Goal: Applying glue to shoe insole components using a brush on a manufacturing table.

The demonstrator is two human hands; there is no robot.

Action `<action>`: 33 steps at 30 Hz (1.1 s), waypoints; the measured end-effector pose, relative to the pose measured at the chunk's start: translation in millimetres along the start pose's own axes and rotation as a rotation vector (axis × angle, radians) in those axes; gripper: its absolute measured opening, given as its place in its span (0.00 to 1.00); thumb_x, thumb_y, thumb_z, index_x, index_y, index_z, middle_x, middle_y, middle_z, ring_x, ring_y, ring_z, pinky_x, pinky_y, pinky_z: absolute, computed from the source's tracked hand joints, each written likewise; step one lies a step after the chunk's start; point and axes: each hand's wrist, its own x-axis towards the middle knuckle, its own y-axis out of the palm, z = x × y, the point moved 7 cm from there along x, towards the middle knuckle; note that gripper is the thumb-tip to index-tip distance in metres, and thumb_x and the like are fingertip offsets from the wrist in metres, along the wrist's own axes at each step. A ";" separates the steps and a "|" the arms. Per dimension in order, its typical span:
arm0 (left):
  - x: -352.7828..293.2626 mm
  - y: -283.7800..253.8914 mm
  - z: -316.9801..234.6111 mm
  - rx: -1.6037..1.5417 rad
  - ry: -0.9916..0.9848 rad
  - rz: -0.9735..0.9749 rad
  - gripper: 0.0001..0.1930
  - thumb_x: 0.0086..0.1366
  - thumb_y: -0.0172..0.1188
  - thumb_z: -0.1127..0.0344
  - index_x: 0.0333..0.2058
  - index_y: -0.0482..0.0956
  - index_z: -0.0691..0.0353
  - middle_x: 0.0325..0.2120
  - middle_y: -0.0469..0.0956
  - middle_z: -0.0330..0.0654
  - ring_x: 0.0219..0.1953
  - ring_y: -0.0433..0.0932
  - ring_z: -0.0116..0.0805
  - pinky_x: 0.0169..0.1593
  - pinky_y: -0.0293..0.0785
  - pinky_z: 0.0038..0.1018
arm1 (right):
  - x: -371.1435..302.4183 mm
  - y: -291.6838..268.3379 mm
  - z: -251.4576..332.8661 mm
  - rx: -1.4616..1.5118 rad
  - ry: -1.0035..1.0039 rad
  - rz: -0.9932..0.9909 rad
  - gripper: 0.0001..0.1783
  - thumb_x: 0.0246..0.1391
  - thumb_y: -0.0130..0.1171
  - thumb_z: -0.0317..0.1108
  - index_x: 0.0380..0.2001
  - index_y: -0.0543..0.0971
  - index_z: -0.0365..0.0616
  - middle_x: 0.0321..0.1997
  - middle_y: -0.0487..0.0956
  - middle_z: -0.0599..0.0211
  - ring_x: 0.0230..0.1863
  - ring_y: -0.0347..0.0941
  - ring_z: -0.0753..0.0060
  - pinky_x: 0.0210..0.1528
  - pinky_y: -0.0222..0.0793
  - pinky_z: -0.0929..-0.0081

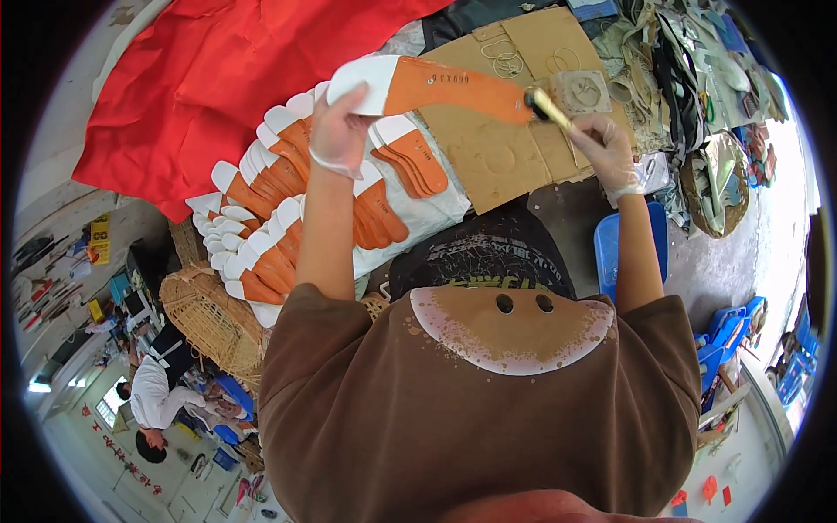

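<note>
An orange insole with a white end (436,90) is held up over the worktable. My left hand (342,131), in a clear glove, grips it by the white end. In my gloved right hand (603,150) is a brush with a pale handle and dark bristles (542,105). The bristles meet the orange tip of the insole, or hover very close over it; blur hides which. Beneath and left of my left arm, overlapping rows of like insoles (270,174) lie on a white sheet. A smaller stack of them (410,157) sits just right of my left wrist.
Flattened cardboard (488,174) covers the table's middle, with rubber bands and a clear container (582,91) on it. Red cloth (235,78) spreads at far left. Scraps pile up at far right. A wicker basket (214,318) stands at left; a blue stool (608,248) is near my right arm.
</note>
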 end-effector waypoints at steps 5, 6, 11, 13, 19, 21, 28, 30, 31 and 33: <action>-32.6 36.9 30.5 0.006 0.159 -0.001 0.33 0.54 0.55 0.84 0.60 0.62 0.60 0.54 0.65 0.44 0.56 0.70 0.40 0.53 0.76 0.35 | 10.4 13.2 -20.0 -0.039 -0.034 -0.267 0.10 0.53 0.67 0.35 0.30 0.80 0.40 0.20 0.70 0.81 0.24 0.59 0.87 0.25 0.56 0.83; -39.0 36.4 33.8 0.012 0.218 -0.053 0.31 0.53 0.55 0.84 0.57 0.64 0.61 0.52 0.65 0.42 0.55 0.69 0.37 0.55 0.72 0.33 | 5.9 17.6 -18.2 -0.001 -0.034 -0.349 0.10 0.53 0.67 0.36 0.29 0.80 0.40 0.20 0.70 0.81 0.23 0.60 0.87 0.25 0.57 0.83; -79.3 60.0 42.9 0.274 0.493 -0.270 0.21 0.54 0.58 0.80 0.45 0.64 0.60 0.47 0.64 0.41 0.48 0.67 0.31 0.55 0.65 0.28 | -11.3 55.4 -14.6 0.069 -0.028 -0.398 0.10 0.51 0.67 0.35 0.29 0.80 0.40 0.21 0.72 0.77 0.24 0.62 0.86 0.27 0.62 0.81; -84.8 72.8 45.8 0.261 0.508 -0.254 0.20 0.54 0.59 0.79 0.43 0.63 0.60 0.46 0.64 0.43 0.48 0.66 0.33 0.55 0.62 0.29 | -19.9 70.7 -1.5 0.080 -0.034 -0.372 0.11 0.50 0.68 0.36 0.28 0.79 0.40 0.20 0.73 0.72 0.23 0.65 0.82 0.27 0.63 0.79; -76.5 64.7 40.4 0.515 0.726 -0.303 0.22 0.53 0.62 0.77 0.43 0.62 0.60 0.44 0.62 0.45 0.52 0.61 0.40 0.59 0.55 0.35 | -36.2 94.0 31.2 -0.106 -0.290 0.048 0.10 0.50 0.67 0.35 0.29 0.80 0.40 0.23 0.74 0.64 0.25 0.70 0.75 0.28 0.65 0.75; -71.6 59.1 40.6 0.579 0.768 -0.277 0.23 0.51 0.63 0.77 0.44 0.62 0.61 0.44 0.61 0.45 0.52 0.61 0.39 0.58 0.57 0.35 | -37.4 91.0 30.1 -0.051 -0.226 0.195 0.09 0.52 0.66 0.35 0.29 0.80 0.40 0.23 0.75 0.69 0.25 0.69 0.78 0.28 0.63 0.78; -44.0 79.7 5.9 0.870 0.789 0.114 0.32 0.42 0.74 0.64 0.47 0.69 0.57 0.41 0.66 0.41 0.49 0.66 0.41 0.50 0.66 0.39 | -25.7 64.4 -32.2 0.639 0.443 0.115 0.20 0.60 0.57 0.46 0.48 0.73 0.46 0.35 0.77 0.71 0.26 0.65 0.88 0.27 0.57 0.90; -41.8 106.5 0.5 1.718 0.937 0.154 0.26 0.39 0.74 0.50 0.37 0.78 0.52 0.37 0.72 0.35 0.46 0.70 0.40 0.49 0.66 0.37 | -24.9 65.1 -26.0 0.678 0.498 0.071 0.19 0.60 0.57 0.47 0.49 0.73 0.47 0.37 0.78 0.71 0.27 0.66 0.88 0.28 0.58 0.89; -37.7 104.8 1.5 1.717 0.935 0.154 0.26 0.39 0.74 0.50 0.37 0.78 0.52 0.37 0.72 0.35 0.46 0.70 0.40 0.49 0.66 0.37 | -26.3 64.9 -25.4 0.719 0.548 0.034 0.19 0.60 0.57 0.47 0.49 0.73 0.48 0.40 0.78 0.72 0.28 0.66 0.88 0.29 0.59 0.88; -16.7 100.5 18.2 1.978 0.986 0.345 0.21 0.42 0.72 0.47 0.34 0.79 0.47 0.36 0.72 0.30 0.47 0.69 0.35 0.49 0.63 0.37 | -23.1 68.7 -24.8 0.727 0.559 0.079 0.20 0.59 0.58 0.47 0.49 0.73 0.49 0.42 0.78 0.72 0.34 0.68 0.87 0.36 0.60 0.86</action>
